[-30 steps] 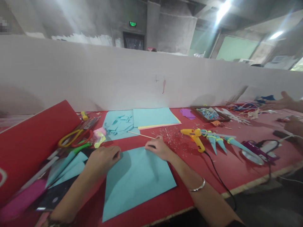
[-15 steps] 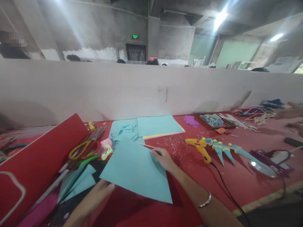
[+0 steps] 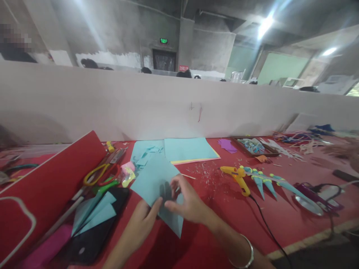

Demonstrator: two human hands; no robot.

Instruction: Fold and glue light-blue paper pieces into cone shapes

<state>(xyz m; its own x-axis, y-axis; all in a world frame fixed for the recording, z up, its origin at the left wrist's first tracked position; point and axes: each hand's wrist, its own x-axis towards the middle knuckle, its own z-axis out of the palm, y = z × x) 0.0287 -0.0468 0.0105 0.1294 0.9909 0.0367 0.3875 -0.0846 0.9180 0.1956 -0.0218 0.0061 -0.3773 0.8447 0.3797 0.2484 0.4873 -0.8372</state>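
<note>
A light blue sheet of paper (image 3: 153,175) is tilted above the red table in front of me. My left hand (image 3: 146,213) grips its near edge, thumb on top and the fingers hidden underneath. Over the right part of the sheet is my right hand (image 3: 186,201), its thumb and curled fingers apart with nothing between them. The sheet's near right corner bends downward. A thin wooden stick (image 3: 189,176) lies on the table just beyond my right hand. Behind the sheet rests a stack of blue paper (image 3: 190,149) with yellow and pink edges.
To the right are a yellow glue gun (image 3: 238,177), a blue spiked paper piece (image 3: 263,181) and a tray of scraps (image 3: 254,146). Scissors (image 3: 97,175), folded blue paper (image 3: 98,216) and a black phone-like slab (image 3: 86,248) lie left. A white partition (image 3: 126,108) stands behind. Another person's hand (image 3: 343,151) is far right.
My left hand has moved up and right with the paper, its thumb now on top. My right hand has let go of the stick, which now lies on the table, and come over the sheet.
</note>
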